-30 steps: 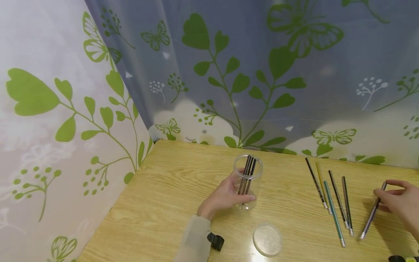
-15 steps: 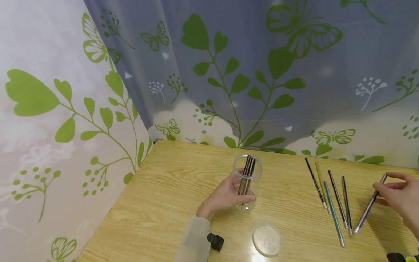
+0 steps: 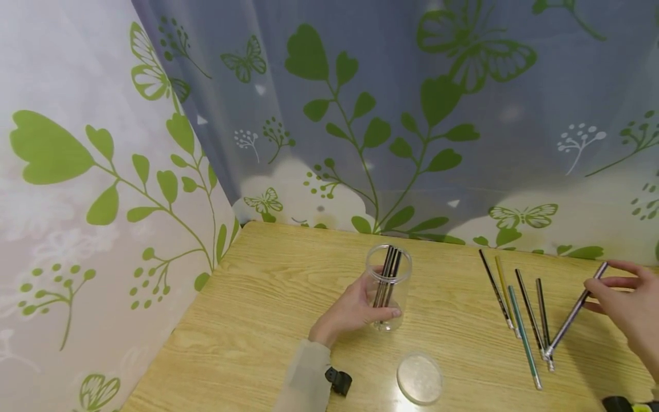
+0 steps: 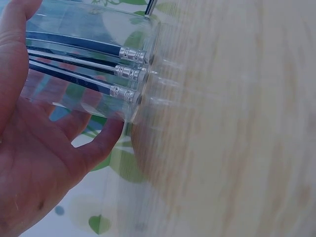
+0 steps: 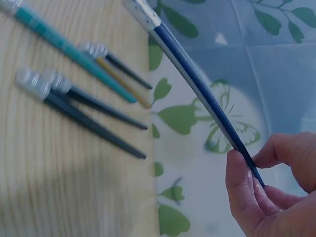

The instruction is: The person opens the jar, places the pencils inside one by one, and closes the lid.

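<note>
My left hand grips a clear plastic jar that stands upright on the table. Inside it lean three dark pencils, their metal-and-eraser ends down at the jar's bottom. At the far right, my right hand pinches a dark blue and silver pencil near its unerased end. That pencil slants, with its eraser end low and toward the left. In the head view its eraser end overlaps the loose black pencils. A teal pencil and a yellow pencil lie beside them.
A round clear lid lies on the wooden table in front of the jar. Another black pencil lies left of the yellow one. Patterned curtains hang along the table's back and left edges.
My right hand has raised the dark blue and silver pencil a little, and its eraser end has swung left toward the loose pencils. The left hand and the jar have stayed in place.
</note>
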A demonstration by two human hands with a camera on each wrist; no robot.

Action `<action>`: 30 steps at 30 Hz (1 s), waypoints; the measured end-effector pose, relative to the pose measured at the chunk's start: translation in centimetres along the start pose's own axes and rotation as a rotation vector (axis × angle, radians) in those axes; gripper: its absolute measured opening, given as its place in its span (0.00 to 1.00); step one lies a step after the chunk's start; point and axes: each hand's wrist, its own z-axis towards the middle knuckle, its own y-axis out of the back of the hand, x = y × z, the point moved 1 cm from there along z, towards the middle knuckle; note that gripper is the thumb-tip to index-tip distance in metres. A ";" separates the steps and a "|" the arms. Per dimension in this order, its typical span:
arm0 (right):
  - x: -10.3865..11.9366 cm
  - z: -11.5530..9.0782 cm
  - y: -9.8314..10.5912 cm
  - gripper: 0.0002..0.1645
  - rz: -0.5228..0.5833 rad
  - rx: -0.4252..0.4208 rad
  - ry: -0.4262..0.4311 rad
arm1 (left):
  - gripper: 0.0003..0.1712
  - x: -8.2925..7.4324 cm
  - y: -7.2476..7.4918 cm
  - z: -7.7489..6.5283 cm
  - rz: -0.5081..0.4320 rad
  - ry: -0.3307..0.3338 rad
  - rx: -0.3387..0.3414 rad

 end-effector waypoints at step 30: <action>11.0 -6.0 -3.2 0.25 0.519 -0.036 0.173 | 0.49 0.2 -0.1 0.0 -0.007 -0.003 -0.001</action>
